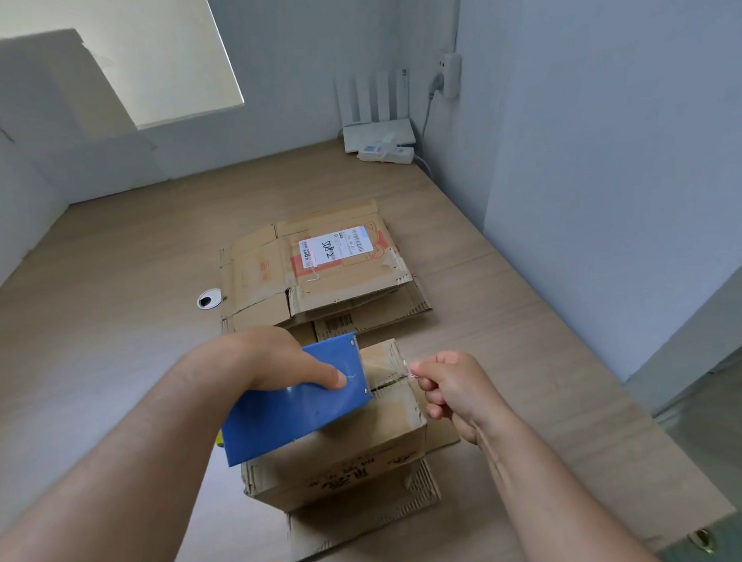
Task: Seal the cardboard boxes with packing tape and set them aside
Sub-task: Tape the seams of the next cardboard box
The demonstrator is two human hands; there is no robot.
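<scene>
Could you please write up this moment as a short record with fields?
Left hand: grips the blue tape dispenser over the cardboard box
Right hand: pinches the clear tape end pulled from it
Box: flaps closed, standing on flat cardboard
Behind: flattened cartons, top one bearing a white label
Far corner: white router

Brown cardboard box [352, 447], flaps closed, blue tape dispenser [294, 405] on top, clear tape [387, 360] stretched over seam

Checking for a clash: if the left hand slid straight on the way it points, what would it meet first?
Likely the right hand, pinching the tape just past the blue dispenser; depth is unclear.
</scene>
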